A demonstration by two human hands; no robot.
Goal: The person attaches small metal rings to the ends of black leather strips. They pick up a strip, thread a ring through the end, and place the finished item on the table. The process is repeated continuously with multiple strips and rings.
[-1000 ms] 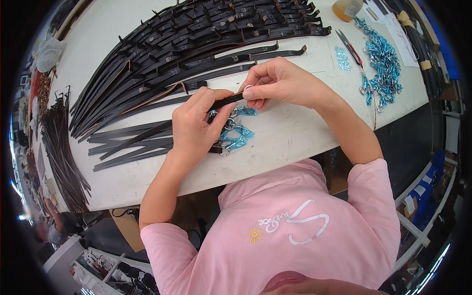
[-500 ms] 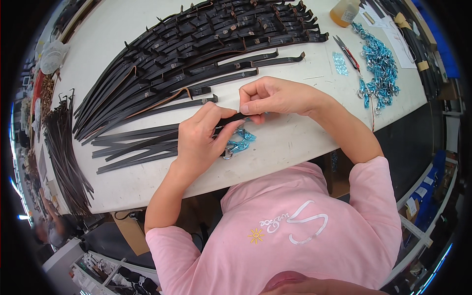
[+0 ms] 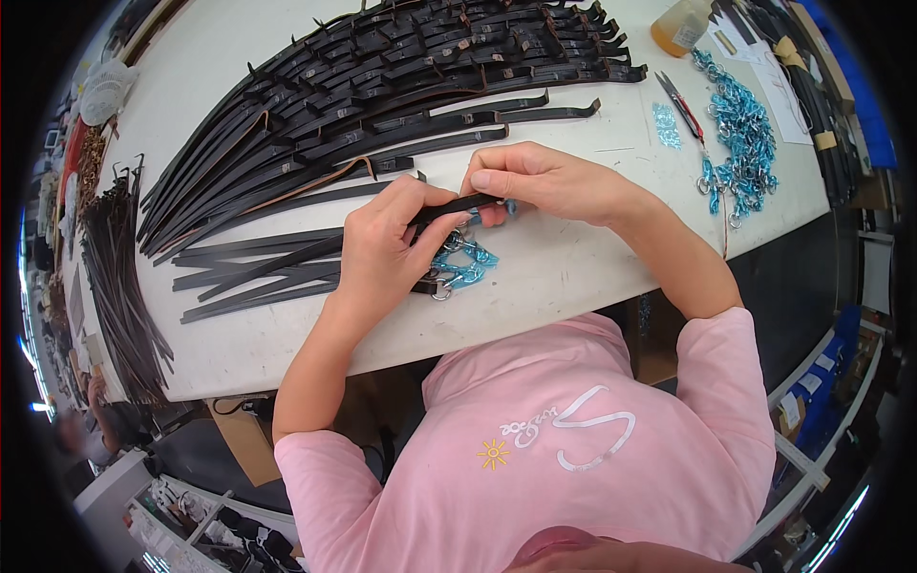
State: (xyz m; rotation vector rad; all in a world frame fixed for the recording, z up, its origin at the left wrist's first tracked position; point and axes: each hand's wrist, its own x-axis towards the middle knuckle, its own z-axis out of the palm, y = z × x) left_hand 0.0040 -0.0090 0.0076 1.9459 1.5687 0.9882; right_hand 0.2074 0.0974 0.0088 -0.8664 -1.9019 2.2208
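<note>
My left hand (image 3: 382, 234) pinches a black strap (image 3: 460, 203) between thumb and fingers. At the strap's right end my right hand (image 3: 549, 183) closes its thumb and index finger on it. A bit of blue wrapping shows under the right fingers; what it covers is hidden. Just below the strap, beside the left hand, lie metal clasps in blue film (image 3: 466, 265), with a bare metal ring (image 3: 440, 292). Several flat black straps (image 3: 258, 277) run out leftward from beneath the left hand, lying on the table.
Many black straps with bent ends (image 3: 382, 86) spread across the white table (image 3: 535, 325). Another bundle of dark straps (image 3: 122, 286) hangs over the left edge. To the right are red-handled snips (image 3: 683, 107), a pile of blue-wrapped clasps (image 3: 740, 134) and a bottle of amber liquid (image 3: 680, 27).
My hands have drawn slightly apart, so more of the strap shows between them. The right fingers have shifted along its end. The whole view has moved a little.
</note>
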